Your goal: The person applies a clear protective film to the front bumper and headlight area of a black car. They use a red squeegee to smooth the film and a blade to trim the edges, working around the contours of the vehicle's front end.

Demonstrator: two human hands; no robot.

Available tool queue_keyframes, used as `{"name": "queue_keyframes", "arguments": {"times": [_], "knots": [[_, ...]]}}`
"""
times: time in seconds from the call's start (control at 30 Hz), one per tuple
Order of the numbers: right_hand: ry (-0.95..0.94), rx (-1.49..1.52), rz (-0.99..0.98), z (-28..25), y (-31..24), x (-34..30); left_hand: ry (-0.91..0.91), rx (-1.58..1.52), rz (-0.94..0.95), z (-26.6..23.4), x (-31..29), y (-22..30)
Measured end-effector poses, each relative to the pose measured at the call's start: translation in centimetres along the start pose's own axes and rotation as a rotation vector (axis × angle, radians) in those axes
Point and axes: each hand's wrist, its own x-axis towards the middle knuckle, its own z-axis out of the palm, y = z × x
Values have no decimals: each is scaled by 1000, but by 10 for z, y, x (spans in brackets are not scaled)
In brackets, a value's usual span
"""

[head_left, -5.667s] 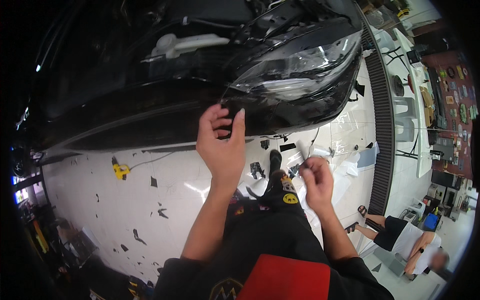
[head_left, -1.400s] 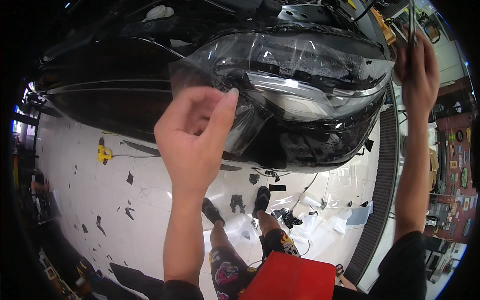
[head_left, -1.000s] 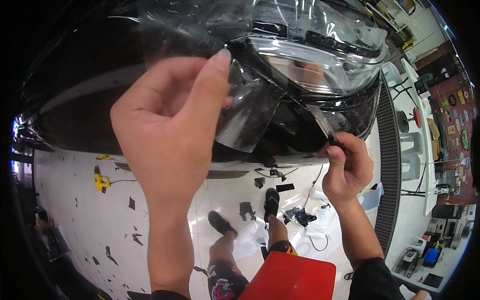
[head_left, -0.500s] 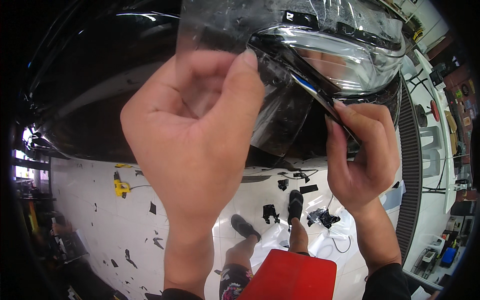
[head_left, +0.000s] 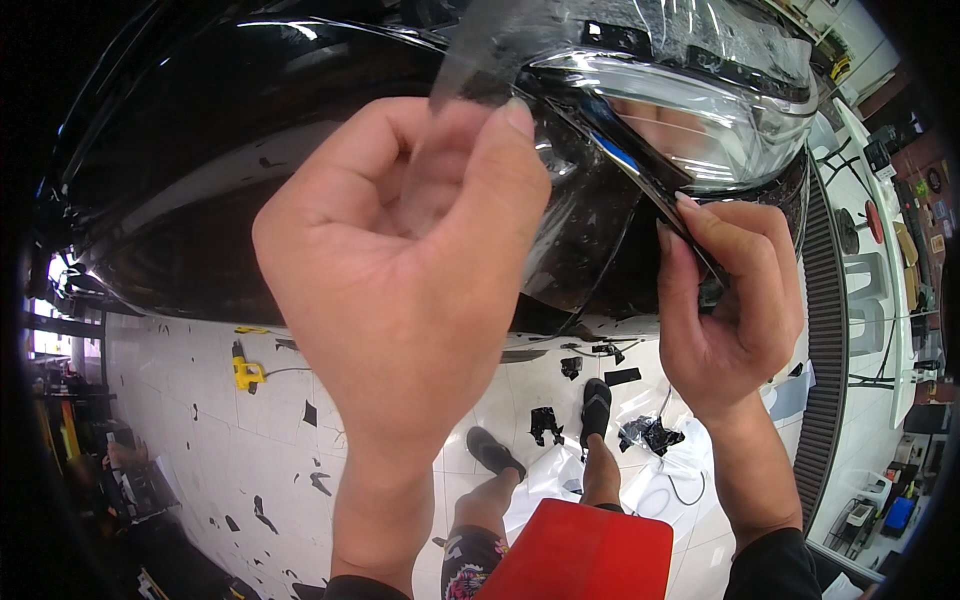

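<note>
My left hand (head_left: 405, 270) is closed, thumb and fingers pinching a sheet of clear film (head_left: 470, 65) beside the inner corner of a car headlight (head_left: 745, 125). The film rises above the hand and stretches over the glossy black car body (head_left: 210, 190). Below the headlight, my right hand (head_left: 735, 300) pinches a narrow glossy black trim strip (head_left: 645, 178) between thumb and forefinger. That strip slants up from the fingers toward the headlight's inner corner. Whether its upper end is fixed, I cannot tell.
A yellow heat gun (head_left: 246, 368) lies on the pale tiled floor, with black scraps (head_left: 545, 425) scattered about. A crumpled black and clear bundle (head_left: 652, 435) is near my feet. Something red (head_left: 575, 550) juts up in front of me. Along the right runs a white bench (head_left: 885, 240).
My left hand has shifted slightly right, and the clear film's edge has moved right with it, baring more of the black body. My right hand keeps its pinch on the trim strip.
</note>
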Motion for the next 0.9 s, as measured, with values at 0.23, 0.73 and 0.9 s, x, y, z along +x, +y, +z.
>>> {"name": "queue_keyframes", "arguments": {"times": [0.23,0.73,0.9], "knots": [[14,-7,-28,1,3,-1,-20,12,-2,-3,0,-1],[32,-14,29,2,1,-2,-15,24,11,-2,1,-2],[25,-21,6,3,0,-2,-5,19,-14,-2,0,0]]}}
